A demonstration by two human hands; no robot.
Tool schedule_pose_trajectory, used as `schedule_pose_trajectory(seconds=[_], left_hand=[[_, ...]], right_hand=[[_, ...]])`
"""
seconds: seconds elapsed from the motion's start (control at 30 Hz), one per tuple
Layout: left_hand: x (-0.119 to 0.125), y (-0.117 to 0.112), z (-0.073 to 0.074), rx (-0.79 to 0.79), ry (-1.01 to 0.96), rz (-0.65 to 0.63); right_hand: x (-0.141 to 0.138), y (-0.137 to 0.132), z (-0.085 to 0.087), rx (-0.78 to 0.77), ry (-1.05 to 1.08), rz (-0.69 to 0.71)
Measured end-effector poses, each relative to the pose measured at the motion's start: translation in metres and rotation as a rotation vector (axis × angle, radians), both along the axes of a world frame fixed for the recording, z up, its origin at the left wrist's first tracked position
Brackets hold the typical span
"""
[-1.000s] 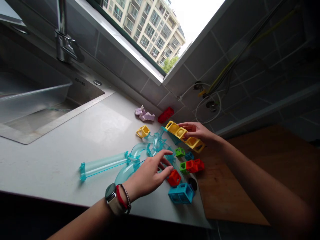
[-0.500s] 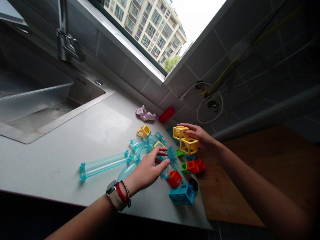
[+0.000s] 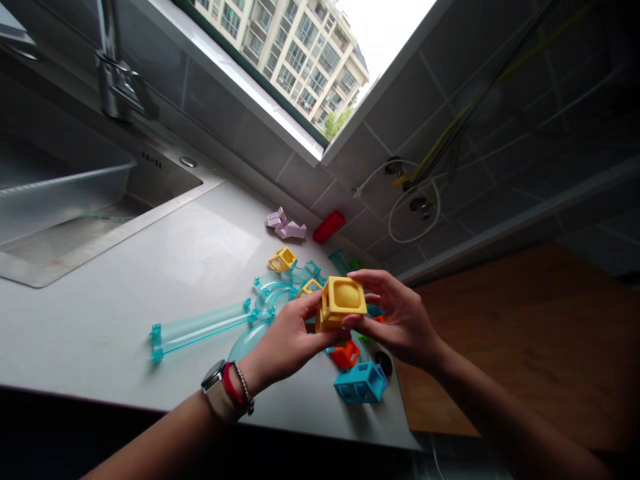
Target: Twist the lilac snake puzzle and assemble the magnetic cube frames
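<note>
Yellow cube blocks, joined together, are held up between my two hands above the counter. My left hand grips them from the left, thumb below and fingers behind. On the other side, my right hand pinches the blocks between thumb and fingers. Beneath them lie clear teal track pieces, among them a long straight chute and curved pieces. An orange block and a blue double block sit just below my hands. Another yellow block rests behind the track.
A lilac block piece and a red block lie near the tiled wall. At the left is a steel sink with a clear plastic tub and a faucet. A wooden board borders the counter on the right.
My right hand has brought the yellow blocks left and turned them. My left hand, open before, has closed on them. The camera view has shifted slightly.
</note>
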State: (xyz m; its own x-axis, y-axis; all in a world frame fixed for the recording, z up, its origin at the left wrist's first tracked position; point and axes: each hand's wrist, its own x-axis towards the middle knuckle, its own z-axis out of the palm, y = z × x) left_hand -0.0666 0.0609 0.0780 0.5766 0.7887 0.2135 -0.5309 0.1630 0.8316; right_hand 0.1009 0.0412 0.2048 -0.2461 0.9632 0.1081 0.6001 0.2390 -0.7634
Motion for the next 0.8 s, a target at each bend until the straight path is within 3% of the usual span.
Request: schedule_pose_trajectory(seconds=[0.13, 0.23, 0.43, 0.67, 0.8], left_hand=[[-0.001, 0.001, 0.001, -0.006, 0.029, 0.115], [-0.001, 0.004, 0.001, -0.059, 0.000, 0.163], [-0.009, 0.008, 0.007, -0.392, -0.275, -0.064], [-0.010, 0.006, 0.008, -0.438, -0.346, -0.096], [-0.010, 0.009, 0.005, -0.359, -0.243, -0.026]], right_hand=[[0.010, -0.006, 0.000, -0.172, 0.378, -0.255], [0.017, -0.017, -0.001, -0.244, 0.539, -0.386], [0.021, -0.047, -0.011, -0.340, 0.679, -0.529], [0.005, -0.052, -0.023, -0.403, 0.773, -0.524], [-0.001, -0.052, -0.027, -0.311, 0.722, -0.505]])
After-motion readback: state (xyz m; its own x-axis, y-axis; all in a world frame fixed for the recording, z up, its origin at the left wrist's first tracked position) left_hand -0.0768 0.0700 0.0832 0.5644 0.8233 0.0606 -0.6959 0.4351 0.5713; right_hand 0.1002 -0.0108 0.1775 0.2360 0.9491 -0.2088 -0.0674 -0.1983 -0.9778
